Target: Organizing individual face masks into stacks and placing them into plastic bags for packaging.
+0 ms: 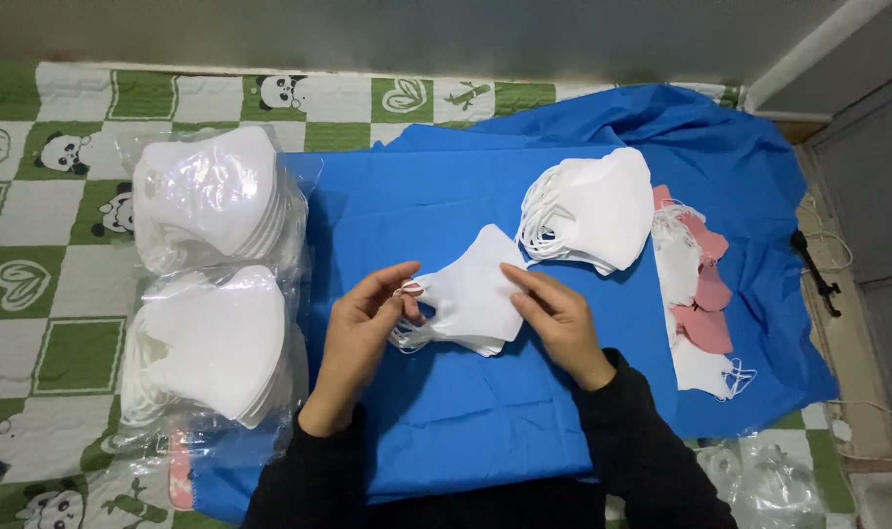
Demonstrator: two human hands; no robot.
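A small stack of folded white face masks (473,294) lies on the blue cloth (485,421) in the middle. My left hand (365,323) pinches the ear loops at the stack's left edge. My right hand (555,315) rests its fingers on the top mask's right side. A taller pile of white masks (588,211) sits just behind and to the right, apart from my hands.
Two clear plastic bags of white masks (216,201) (211,348) lie at the left on a green and white panda-print cover (34,245). Pink and white masks (700,304) are scattered at the right. Empty clear bags (769,480) lie at the lower right.
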